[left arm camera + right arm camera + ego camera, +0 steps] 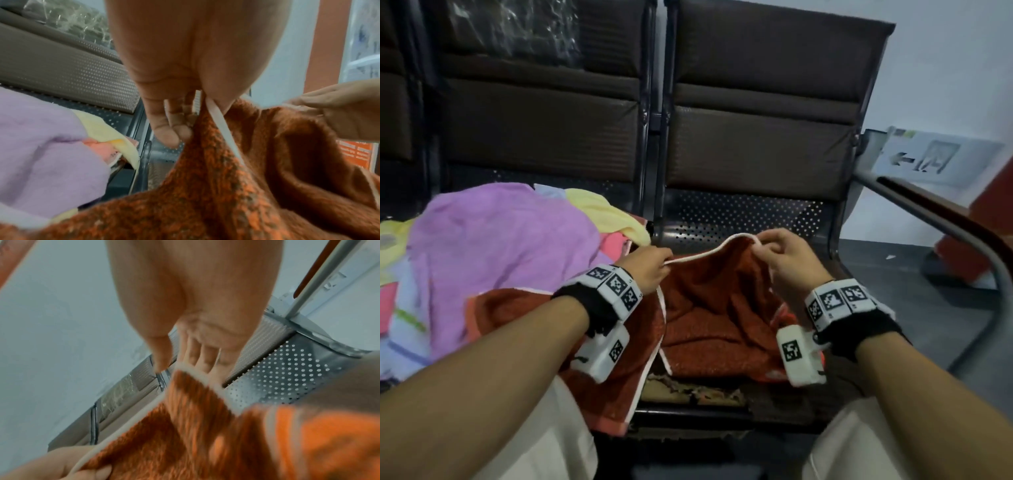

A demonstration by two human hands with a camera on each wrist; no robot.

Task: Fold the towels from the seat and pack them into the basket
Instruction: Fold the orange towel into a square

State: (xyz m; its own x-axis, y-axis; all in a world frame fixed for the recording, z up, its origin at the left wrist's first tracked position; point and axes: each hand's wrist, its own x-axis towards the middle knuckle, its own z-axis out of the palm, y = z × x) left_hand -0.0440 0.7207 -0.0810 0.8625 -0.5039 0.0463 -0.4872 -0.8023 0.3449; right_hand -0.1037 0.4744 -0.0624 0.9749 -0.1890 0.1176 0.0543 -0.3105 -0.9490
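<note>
An orange-red towel (709, 308) with a white hem lies crumpled over the front of the right seat and my lap. My left hand (650, 269) pinches its white hem at the left. My right hand (780, 255) pinches the same hem further right, so the edge hangs lifted between them. In the left wrist view the left hand (185, 120) grips the orange-red towel (236, 186) at the white hem (222, 129). In the right wrist view, fingers of the right hand (195, 363) hold the towel's (185, 426) trimmed corner. No basket is in view.
A heap of towels covers the left seat, purple (500, 246) on top with yellow (606, 212) and pink beneath. The perforated metal seat (743, 216) behind the orange towel is bare. A metal armrest (945, 222) runs along the right.
</note>
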